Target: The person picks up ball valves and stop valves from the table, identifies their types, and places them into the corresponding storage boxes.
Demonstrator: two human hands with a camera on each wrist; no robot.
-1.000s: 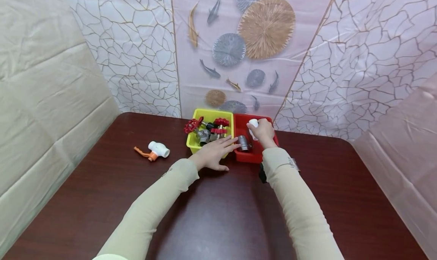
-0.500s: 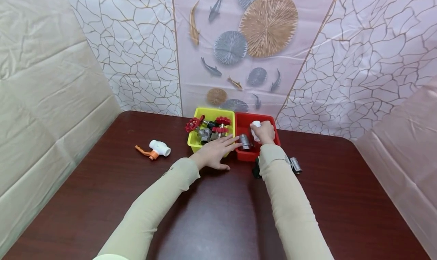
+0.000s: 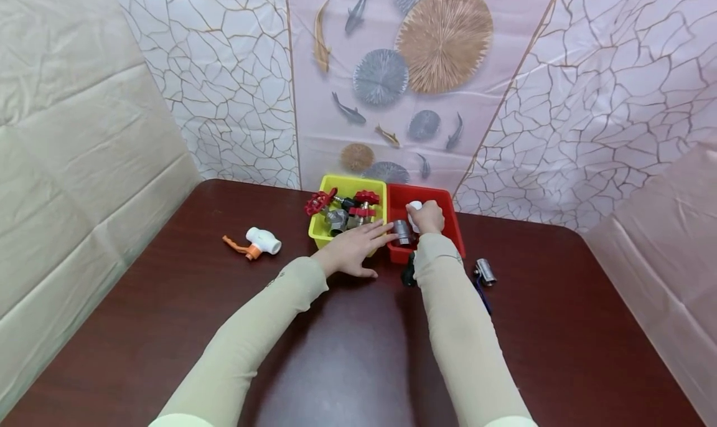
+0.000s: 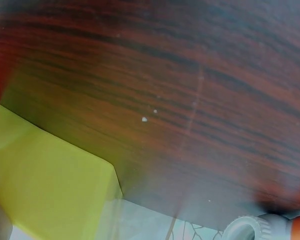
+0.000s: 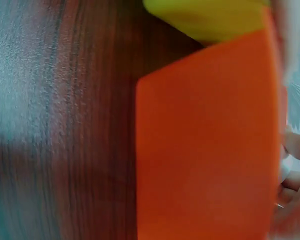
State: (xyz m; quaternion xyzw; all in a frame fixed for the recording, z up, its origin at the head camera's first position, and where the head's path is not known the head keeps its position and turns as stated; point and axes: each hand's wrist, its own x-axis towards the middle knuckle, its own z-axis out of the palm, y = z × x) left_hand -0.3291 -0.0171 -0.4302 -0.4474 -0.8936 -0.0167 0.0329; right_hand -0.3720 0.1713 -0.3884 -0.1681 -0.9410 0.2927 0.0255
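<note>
In the head view my right hand (image 3: 428, 217) grips a white plastic pipe fitting (image 3: 414, 212) inside the red bin (image 3: 448, 198); the palm and fingers hide part of the fitting. Just left of it in that bin lies a grey metal valve body (image 3: 401, 233). My left hand (image 3: 351, 251) lies flat with fingers spread at the front of the yellow bin (image 3: 320, 235), its fingertips reaching the rim where the two bins meet. The right wrist view shows the red bin's outer wall (image 5: 205, 135) and some fingers (image 5: 292, 182) at its edge.
Several valves with red handwheels (image 3: 320, 203) fill the yellow bin. A white valve with an orange lever (image 3: 263, 241) lies on the table to the left. Right of the red bin lies a metal valve (image 3: 484, 272) with a blue handle (image 3: 482, 297). A patterned cloth (image 3: 381, 122) hangs behind.
My right hand, still gripping the white fitting, has shifted slightly left within the red bin. The forearm has swung left, uncovering the blue-handled metal valve. My left hand stays in place.
</note>
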